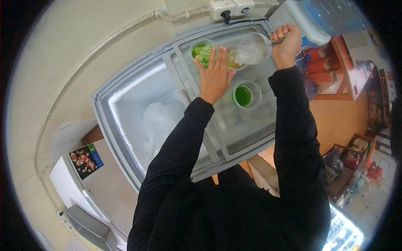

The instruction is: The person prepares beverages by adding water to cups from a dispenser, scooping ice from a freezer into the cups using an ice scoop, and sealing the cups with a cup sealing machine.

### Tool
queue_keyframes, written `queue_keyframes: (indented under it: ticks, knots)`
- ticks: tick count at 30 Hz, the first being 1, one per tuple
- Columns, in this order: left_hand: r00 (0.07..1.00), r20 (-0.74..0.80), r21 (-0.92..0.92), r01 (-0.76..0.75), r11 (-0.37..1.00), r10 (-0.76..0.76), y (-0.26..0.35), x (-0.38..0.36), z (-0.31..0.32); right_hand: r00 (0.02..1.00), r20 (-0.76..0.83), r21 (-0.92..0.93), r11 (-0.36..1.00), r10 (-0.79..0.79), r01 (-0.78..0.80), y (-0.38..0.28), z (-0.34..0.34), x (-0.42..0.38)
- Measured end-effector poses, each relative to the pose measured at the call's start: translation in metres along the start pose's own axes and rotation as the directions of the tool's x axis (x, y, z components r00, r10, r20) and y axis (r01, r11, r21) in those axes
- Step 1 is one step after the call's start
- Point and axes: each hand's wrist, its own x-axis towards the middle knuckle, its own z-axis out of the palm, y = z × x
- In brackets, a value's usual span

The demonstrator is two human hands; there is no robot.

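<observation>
My right hand (288, 45) grips the handle of a round, pale scoop (261, 49), which is tilted over a clear cup (233, 62) with yellowish contents. Whitish, translucent stuff, perhaps ice, lies at the scoop's lower lip. With fingers stretched out, my left hand (215, 79) rests between that cup and a cup of green pieces (202, 52), close to both rims. Whether it presses on either is hidden under the fingers. A third clear cup, holding green liquid (243, 96), stands upright nearer to me on the freezer's glass lid (226, 121).
At left the chest freezer (138, 98) is uncovered, with a white plastic bag (158, 123) inside. Behind the lid are wall sockets (228, 10) with plugs and a water dispenser (299, 23). An orange shelf unit (345, 67) is at right, a white fridge (106, 184) at lower left.
</observation>
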Motion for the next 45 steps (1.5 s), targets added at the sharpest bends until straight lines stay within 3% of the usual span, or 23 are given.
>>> queue_keyframes:
  ticks: [2,4,7,8,9,11,13,14,15,16,17,19,20,22,26,28,30,32,34,38,40,43,45]
  knots:
    - [0.998,-0.015,-0.026,0.057,0.998,-0.057,0.003,-0.007,-0.023,0.996,0.049,-0.068,0.995,-0.072,0.075,-0.011,0.018,-0.013]
    - [0.985,-0.059,-0.055,0.158,0.986,-0.162,-0.002,-0.029,-0.049,0.954,0.208,-0.136,0.959,-0.217,0.248,-0.027,0.035,-0.032]
    - [0.919,-0.080,-0.011,0.387,0.922,-0.387,-0.032,-0.093,-0.092,0.853,0.477,-0.026,0.966,-0.213,0.256,-0.054,0.060,-0.075]
    - [0.881,-0.089,0.034,0.469,0.882,-0.465,-0.045,-0.122,-0.107,0.782,0.583,0.042,0.969,-0.220,0.242,-0.056,0.068,-0.091]
    - [0.831,-0.100,0.086,0.555,0.827,-0.547,-0.058,-0.153,-0.120,0.777,0.601,0.040,0.978,-0.188,0.206,-0.050,0.074,-0.109]
    - [0.730,-0.041,0.203,0.675,0.710,-0.682,-0.085,-0.223,-0.144,0.659,0.742,0.148,0.989,-0.126,0.022,-0.024,0.091,-0.149]
    - [0.599,-0.019,0.327,0.760,0.561,-0.801,-0.098,-0.291,-0.159,0.600,0.776,0.134,0.980,-0.195,0.145,0.047,0.102,-0.200]
    - [0.587,0.091,0.340,0.741,0.579,-0.804,-0.100,-0.320,-0.161,0.583,0.806,0.078,0.994,-0.104,0.070,0.085,0.112,-0.232]
    - [0.574,0.197,0.340,0.721,0.604,-0.795,-0.102,-0.340,-0.164,0.553,0.798,-0.163,0.970,0.238,-0.182,0.122,0.114,-0.266]
    - [0.546,0.177,0.348,0.744,0.571,-0.819,-0.101,-0.354,-0.168,0.478,0.829,-0.216,0.955,0.290,-0.205,0.177,0.110,-0.296]
    - [0.538,0.175,0.359,0.745,0.562,-0.824,-0.098,-0.365,-0.169,0.383,0.795,-0.356,0.874,0.470,-0.332,0.226,0.102,-0.326]
    - [0.517,0.165,0.373,0.756,0.538,-0.840,-0.101,-0.385,-0.171,0.344,0.776,-0.491,0.849,0.529,-0.197,0.331,0.071,-0.380]
    - [0.482,0.157,0.371,0.780,0.504,-0.862,-0.101,-0.388,-0.173,0.322,0.779,-0.496,0.843,0.538,-0.209,0.370,0.055,-0.393]
    - [0.432,0.147,0.366,0.812,0.454,-0.890,-0.108,-0.397,-0.175,0.313,0.809,-0.526,0.851,0.498,0.005,0.426,0.043,-0.413]
    - [0.371,0.216,0.378,0.821,0.427,-0.903,-0.112,-0.415,-0.172,0.291,0.761,-0.574,0.811,0.580,-0.117,0.454,0.064,-0.399]
    - [0.345,0.226,0.417,0.811,0.411,-0.911,-0.119,-0.415,-0.166,0.113,0.895,-0.403,0.890,0.432,-0.213,0.457,0.063,-0.385]
    - [0.263,0.257,0.513,0.778,0.362,-0.930,-0.117,-0.410,-0.167,0.137,0.882,-0.440,0.891,0.452,-0.110,0.487,0.029,-0.401]
    - [0.241,0.250,0.513,0.788,0.340,-0.938,-0.122,-0.415,-0.162,0.190,0.826,-0.549,0.834,0.531,0.056,0.541,-0.016,-0.422]
    - [0.235,0.312,0.497,0.785,0.369,-0.920,-0.114,-0.420,-0.173,0.179,0.771,-0.635,0.761,0.612,0.133,0.561,-0.045,-0.428]
    - [0.250,0.310,0.537,0.750,0.386,-0.917,-0.112,-0.429,-0.172,0.160,0.749,-0.662,0.722,0.642,0.202,0.562,-0.051,-0.412]
    - [0.320,0.275,0.564,0.710,0.422,-0.907,-0.113,-0.432,-0.167,0.159,0.751,-0.660,0.717,0.641,0.223,0.567,-0.045,-0.405]
    - [0.271,0.351,0.589,0.680,0.436,-0.896,-0.115,-0.433,-0.173,0.174,0.744,-0.668,0.707,0.646,0.233,0.571,-0.041,-0.400]
    - [0.355,0.281,0.563,0.691,0.452,-0.892,-0.111,-0.436,-0.169,0.170,0.739,-0.672,0.699,0.652,0.243,0.576,-0.039,-0.395]
